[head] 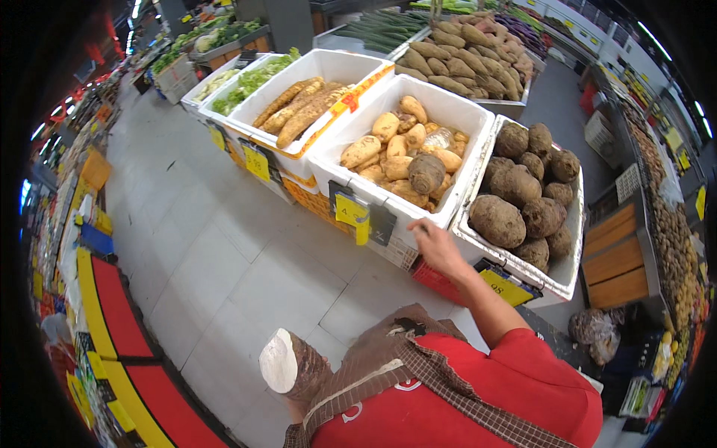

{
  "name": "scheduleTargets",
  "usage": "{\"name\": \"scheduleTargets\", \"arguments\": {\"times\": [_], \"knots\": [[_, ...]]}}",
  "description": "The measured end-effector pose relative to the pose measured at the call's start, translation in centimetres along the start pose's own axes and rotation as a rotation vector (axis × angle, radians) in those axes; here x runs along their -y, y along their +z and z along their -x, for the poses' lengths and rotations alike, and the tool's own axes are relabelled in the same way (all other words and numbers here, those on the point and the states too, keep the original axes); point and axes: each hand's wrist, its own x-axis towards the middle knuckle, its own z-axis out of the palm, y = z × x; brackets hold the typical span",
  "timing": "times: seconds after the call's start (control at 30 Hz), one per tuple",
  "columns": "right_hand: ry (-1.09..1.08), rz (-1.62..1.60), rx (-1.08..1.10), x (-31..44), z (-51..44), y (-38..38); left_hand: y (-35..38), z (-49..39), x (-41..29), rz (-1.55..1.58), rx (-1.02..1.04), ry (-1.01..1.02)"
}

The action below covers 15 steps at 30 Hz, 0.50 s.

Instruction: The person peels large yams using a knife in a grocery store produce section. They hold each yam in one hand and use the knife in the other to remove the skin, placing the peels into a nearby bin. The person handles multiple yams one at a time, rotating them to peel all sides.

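Note:
A large taro [297, 364] with a pale cut face is held in my left hand [294, 410], low in front of my body. The taro and the apron hide most of that hand. My right hand [437, 243] reaches forward with curled fingers, just before the front wall of a white foam box [392, 208]. A small dark spot shows at its fingertips, too small to identify. Lotus root pieces [396, 147] fill that box, and one brown taro [427, 173] lies on top of them. Right of it, a second foam box [577, 224] holds several taros [515, 185].
Long yams [305, 112] and leafy greens [252, 84] sit in boxes to the left. Sweet potatoes [470, 53] and cucumbers [383, 28] are heaped behind. Yellow price tags [353, 213] hang from box fronts. A red crate [440, 283] stands beneath. Red-and-yellow shelving [120, 308] borders the tiled aisle [224, 246].

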Motion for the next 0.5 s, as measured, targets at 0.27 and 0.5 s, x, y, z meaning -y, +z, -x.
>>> {"name": "scheduleTargets", "arguments": {"times": [0.27,0.5], "knots": [[0.080,0.333,-0.313,-0.7,-9.9,-5.5,4.4,-12.8,-1.4,-0.005,0.185,-0.252],[0.085,0.639,-0.174,-3.5,-16.1,-2.8,9.7,-21.0,-3.9,0.045,0.224,-0.209]]}}
